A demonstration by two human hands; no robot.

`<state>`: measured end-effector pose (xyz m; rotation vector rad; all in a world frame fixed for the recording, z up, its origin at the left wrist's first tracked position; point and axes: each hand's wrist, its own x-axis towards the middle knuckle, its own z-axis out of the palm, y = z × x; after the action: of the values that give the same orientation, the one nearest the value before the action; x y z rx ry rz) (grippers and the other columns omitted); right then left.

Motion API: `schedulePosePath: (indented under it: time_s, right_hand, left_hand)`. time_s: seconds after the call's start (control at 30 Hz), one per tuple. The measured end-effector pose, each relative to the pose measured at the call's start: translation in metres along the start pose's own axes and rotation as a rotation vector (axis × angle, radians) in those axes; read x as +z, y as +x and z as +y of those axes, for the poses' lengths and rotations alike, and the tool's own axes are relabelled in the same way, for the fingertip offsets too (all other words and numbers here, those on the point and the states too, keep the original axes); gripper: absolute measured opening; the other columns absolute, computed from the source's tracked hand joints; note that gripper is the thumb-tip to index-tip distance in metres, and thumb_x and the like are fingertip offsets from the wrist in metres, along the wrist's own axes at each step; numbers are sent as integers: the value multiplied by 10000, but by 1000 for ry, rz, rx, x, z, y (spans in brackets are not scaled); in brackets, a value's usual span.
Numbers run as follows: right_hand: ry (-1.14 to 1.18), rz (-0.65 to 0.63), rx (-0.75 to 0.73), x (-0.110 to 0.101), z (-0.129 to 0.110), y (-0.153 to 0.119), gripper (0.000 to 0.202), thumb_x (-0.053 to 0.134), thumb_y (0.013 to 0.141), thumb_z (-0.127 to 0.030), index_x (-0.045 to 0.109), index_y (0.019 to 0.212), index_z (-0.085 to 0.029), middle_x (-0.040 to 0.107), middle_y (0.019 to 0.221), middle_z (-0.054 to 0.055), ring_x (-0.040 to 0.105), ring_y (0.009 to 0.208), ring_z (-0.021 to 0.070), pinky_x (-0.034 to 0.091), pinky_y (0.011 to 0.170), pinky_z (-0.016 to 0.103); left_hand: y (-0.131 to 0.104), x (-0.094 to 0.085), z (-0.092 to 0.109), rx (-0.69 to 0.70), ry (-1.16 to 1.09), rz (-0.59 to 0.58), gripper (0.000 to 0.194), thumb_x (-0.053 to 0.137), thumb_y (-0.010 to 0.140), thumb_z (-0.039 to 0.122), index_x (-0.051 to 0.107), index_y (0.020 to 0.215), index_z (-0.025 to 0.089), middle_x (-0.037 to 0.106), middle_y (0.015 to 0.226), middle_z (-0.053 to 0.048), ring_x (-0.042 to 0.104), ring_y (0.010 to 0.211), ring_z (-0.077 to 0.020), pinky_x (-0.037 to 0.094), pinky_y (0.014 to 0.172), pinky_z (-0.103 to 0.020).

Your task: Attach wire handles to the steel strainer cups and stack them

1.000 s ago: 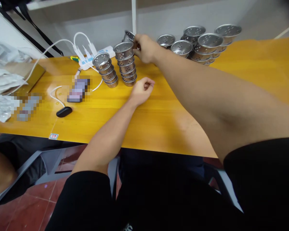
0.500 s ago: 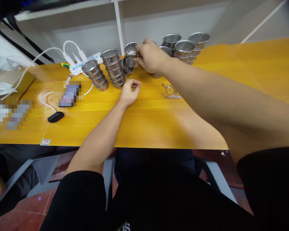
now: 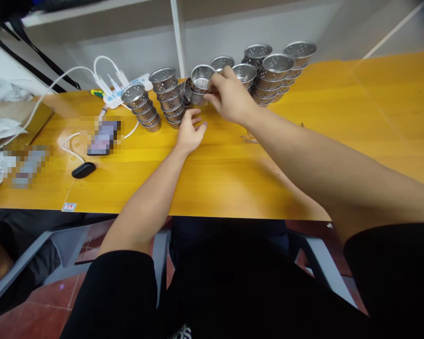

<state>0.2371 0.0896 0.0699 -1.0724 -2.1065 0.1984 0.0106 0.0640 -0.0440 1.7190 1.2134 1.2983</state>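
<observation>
A perforated metal cup (image 3: 199, 84) is pinched by its right rim between the thumb and fingers of my right hand (image 3: 235, 101), raised above the table. My left hand (image 3: 191, 133) is just below and to the left of it, fingers apart with nothing in them. A tilted cup (image 3: 187, 92) is partly hidden behind the held one. To the left stand two stacks of similar cups, a shorter stack (image 3: 143, 109) and a taller stack (image 3: 167, 96). More stacked cups (image 3: 275, 75) stand behind and right of my right hand.
A small bundle of thin wire (image 3: 249, 138) lies partly under my right forearm. On the left are a phone (image 3: 105, 138), a black oval device (image 3: 84, 170), a power strip (image 3: 127, 92) with white cables, and plastic bags (image 3: 2, 120). A shelf partition (image 3: 177, 40) rises behind the table (image 3: 212, 183).
My right hand has moved slightly right and down with the cup. My left hand's fingers have spread, and the view has shifted a little.
</observation>
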Motion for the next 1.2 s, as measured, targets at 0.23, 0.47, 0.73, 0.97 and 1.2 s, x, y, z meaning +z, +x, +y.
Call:
schedulePosePath:
  time_s: [0.23, 0.47, 0.73, 0.97, 1.2]
  right_hand:
    - [76, -66, -26, -14, 1, -80, 529, 659, 1220, -794, 811, 1500, -371, 738, 1520, 196, 744, 1422, 546, 617, 1351, 857]
    - [118, -111, -34, -26, -10, -126, 466, 775, 1166, -764, 879, 1343, -346, 771, 1483, 194, 781, 1395, 555, 655, 1314, 871]
    - [202, -51, -8, -43, -3, -131, 638, 818, 1103, -960, 887, 1178, -330, 873, 1328, 176, 850, 1246, 504, 742, 1164, 799]
    - [237, -28, -66, -43, -16, -129, 440, 908, 1128, -766, 912, 1172, -328, 837, 1514, 169, 792, 1465, 525, 643, 1354, 805]
    - [334, -26, -58, -30, -26, -127, 342, 956, 1078, -647, 874, 1124, -318, 790, 1505, 159, 759, 1500, 481, 612, 1398, 747]
  left_hand:
    - [-1, -3, -5, 88, 16, -100, 1009, 1055, 1092, 353, 450, 1898, 398, 545, 2016, -216, 742, 1759, -389, 735, 1377, -574]
    - [-15, -2, 28, 249, 22, -338, 1004, 1141, 947, 303, 587, 1784, 280, 749, 1833, -186, 754, 1756, -415, 599, 1538, -599]
    - [-23, -3, 33, 310, -7, -430, 961, 1109, 943, 259, 605, 1762, 234, 752, 1822, -225, 760, 1741, -424, 597, 1543, -604]
    - [-14, 4, 16, 453, 58, -429, 1195, 996, 1083, 791, 354, 1967, 309, 571, 1989, -211, 581, 1904, -483, 475, 1631, -713]
    - [-8, 1, 21, 487, 77, -347, 1090, 908, 1028, 1020, 581, 1809, 333, 725, 1808, -174, 716, 1749, -472, 578, 1533, -688]
